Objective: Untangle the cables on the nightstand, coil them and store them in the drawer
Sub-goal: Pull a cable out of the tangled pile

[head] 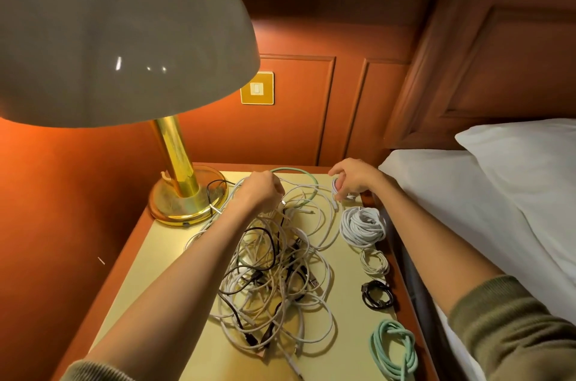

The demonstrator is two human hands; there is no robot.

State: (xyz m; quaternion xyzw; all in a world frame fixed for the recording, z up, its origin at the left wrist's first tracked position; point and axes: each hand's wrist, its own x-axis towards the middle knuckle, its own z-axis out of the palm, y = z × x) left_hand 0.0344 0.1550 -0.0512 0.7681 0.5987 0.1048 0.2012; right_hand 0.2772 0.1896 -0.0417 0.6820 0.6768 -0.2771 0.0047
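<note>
The lampshade runs off the top and left edges and covers the upper end of the brass stem. The left hand hides its own fingertips, so which strand of the tangled cables they grip cannot be told; its forearm covers part of that heap. The right hand covers much of a small white coil. The mint-green coil and the nightstand are cut by the bottom edge. Plug types are too small to tell.
</note>
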